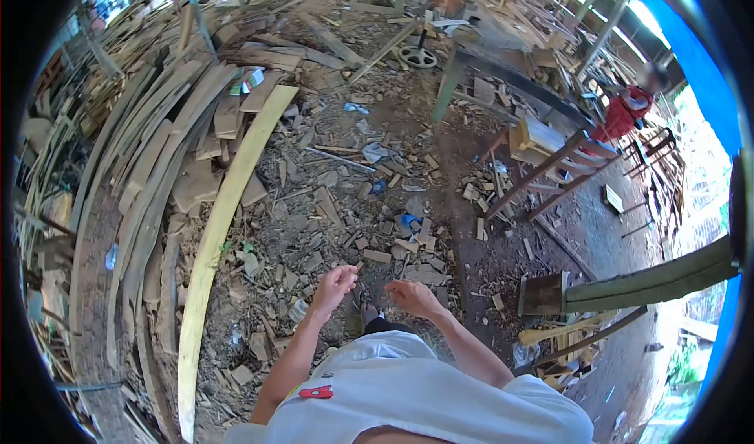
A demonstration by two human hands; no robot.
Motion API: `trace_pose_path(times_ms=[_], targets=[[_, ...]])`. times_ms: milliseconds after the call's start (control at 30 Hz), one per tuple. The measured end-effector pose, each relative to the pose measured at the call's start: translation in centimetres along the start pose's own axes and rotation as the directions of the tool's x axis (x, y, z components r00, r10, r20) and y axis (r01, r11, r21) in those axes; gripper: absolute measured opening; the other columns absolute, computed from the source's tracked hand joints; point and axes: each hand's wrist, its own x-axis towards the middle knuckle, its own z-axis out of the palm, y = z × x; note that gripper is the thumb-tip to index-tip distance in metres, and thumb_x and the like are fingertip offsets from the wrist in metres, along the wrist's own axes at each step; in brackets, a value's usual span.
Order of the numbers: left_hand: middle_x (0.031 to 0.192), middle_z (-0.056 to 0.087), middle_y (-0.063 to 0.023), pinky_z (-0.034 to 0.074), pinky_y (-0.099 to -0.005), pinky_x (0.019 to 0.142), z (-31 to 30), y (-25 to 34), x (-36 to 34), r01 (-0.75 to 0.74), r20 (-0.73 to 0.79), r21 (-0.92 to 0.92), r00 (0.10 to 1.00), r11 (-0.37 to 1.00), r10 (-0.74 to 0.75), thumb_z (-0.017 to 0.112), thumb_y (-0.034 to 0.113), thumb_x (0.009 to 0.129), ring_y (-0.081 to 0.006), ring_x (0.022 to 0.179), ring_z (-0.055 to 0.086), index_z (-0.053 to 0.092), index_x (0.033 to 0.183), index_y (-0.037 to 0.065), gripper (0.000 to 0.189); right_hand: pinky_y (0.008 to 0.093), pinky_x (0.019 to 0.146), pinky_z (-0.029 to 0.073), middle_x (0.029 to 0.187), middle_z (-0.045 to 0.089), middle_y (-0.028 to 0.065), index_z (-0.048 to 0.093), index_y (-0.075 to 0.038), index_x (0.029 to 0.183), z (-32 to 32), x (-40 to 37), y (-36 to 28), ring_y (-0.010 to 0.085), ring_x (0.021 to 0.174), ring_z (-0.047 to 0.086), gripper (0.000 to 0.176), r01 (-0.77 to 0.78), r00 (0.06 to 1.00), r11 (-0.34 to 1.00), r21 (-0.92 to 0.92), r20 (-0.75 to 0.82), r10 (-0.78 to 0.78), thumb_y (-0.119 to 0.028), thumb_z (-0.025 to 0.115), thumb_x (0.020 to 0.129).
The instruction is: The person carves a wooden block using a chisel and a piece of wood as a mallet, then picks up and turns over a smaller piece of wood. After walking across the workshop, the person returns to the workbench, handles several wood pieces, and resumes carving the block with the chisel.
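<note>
Bare left hand [334, 288], bare right hand [416, 298]: grips curled, contents unclear. Step: seemingly between holds. Grasping long pale-yellow wooden plank [217, 224] would call for leftward reach.

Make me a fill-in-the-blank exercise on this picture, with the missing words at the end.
1. In the picture, the left hand and the right hand are both to the ____ of the long yellow plank.
2. The tarp along the upper right edge is ____.
3. The other person wears a top that is mostly ____.
4. The red patch on the pale shirt sits toward the wearer's ____ side.

Missing words: right; blue; red; left.
</note>
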Motion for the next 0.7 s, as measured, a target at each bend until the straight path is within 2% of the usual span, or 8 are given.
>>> trace_pose_path(times_ms=[200,267,300,367,467,700], targets=[[0.096,0.065,-0.0025,0.048,-0.0236,0.074,-0.9,0.1,-0.6,0.013,0.046,0.016,0.999,1.0,-0.014,0.057,0.017,0.094,-0.0088,0.081,0.06,0.061,0.114,0.004,0.025,0.0445,0.08,0.051,0.102,0.066,0.0158,0.065,-0.01,0.108,1.0,1.2,1.0,0.0359,0.092,0.064,0.026,-0.028,0.999,0.999,0.031,-0.014,0.029,-0.022,0.052,0.089],[0.095,0.065,-0.002,0.049,-0.0237,0.074,-2.0,-0.9,-0.7,0.098,-0.062,-0.061,0.993,0.993,-0.101,0.057,0.018,0.094,-0.0084,0.081,0.06,0.061,0.115,0.004,0.025,0.0455,0.079,0.051,0.1,0.066,0.0154,0.064,-0.011,0.108,1.9,1.8,1.1,0.0363,0.091,0.064,0.025,0.003,1.0,1.0,0.018,-0.002,-0.003,-0.021,0.051,0.089],[0.095,0.065,-0.002,0.049,-0.0237,0.074,-2.6,-1.2,-0.7,0.099,-0.063,-0.061,0.993,0.993,-0.103,0.057,0.018,0.094,-0.0084,0.081,0.06,0.061,0.115,0.004,0.025,0.0455,0.079,0.051,0.1,0.066,0.0154,0.064,-0.011,0.108,2.2,2.1,1.1,0.0363,0.091,0.064,0.025,0.003,1.0,1.0,0.02,0.0,-0.003,-0.021,0.051,0.089],[0.095,0.065,-0.0018,0.049,-0.0235,0.073,-3.7,-2.0,-0.6,0.097,-0.117,-0.109,0.987,0.989,-0.109,0.057,0.018,0.094,-0.0078,0.08,0.06,0.06,0.115,0.005,0.025,0.0456,0.076,0.052,0.097,0.066,0.0147,0.064,-0.012,0.107,2.7,2.7,1.0,0.0358,0.089,0.064,0.024,0.102,0.994,0.995,-0.022,0.045,-0.101,-0.021,0.051,0.089],[0.094,0.066,-0.0023,0.048,-0.0228,0.07,-4.2,-1.9,-0.7,0.089,-0.167,-0.153,0.979,0.984,-0.114,0.057,0.015,0.093,-0.0077,0.079,0.06,0.06,0.116,0.005,0.025,0.0451,0.075,0.052,0.095,0.066,0.0135,0.063,-0.013,0.105,2.4,3.7,0.3,0.0348,0.088,0.065,0.022,0.1,0.99,0.991,-0.089,0.112,-0.089,-0.021,0.052,0.088],[0.095,0.066,-0.0054,0.049,-0.0229,0.07,-3.7,-2.0,-0.6,0.076,-0.218,-0.183,0.969,0.98,-0.116,0.056,0.013,0.094,-0.0098,0.079,0.061,0.059,0.115,0.003,0.023,0.0449,0.075,0.052,0.095,0.066,0.0124,0.063,-0.014,0.104,1.1,5.6,0.0,0.0344,0.088,0.065,0.021,0.12,0.987,0.987,-0.111,0.117,-0.107,-0.02,0.052,0.087]])
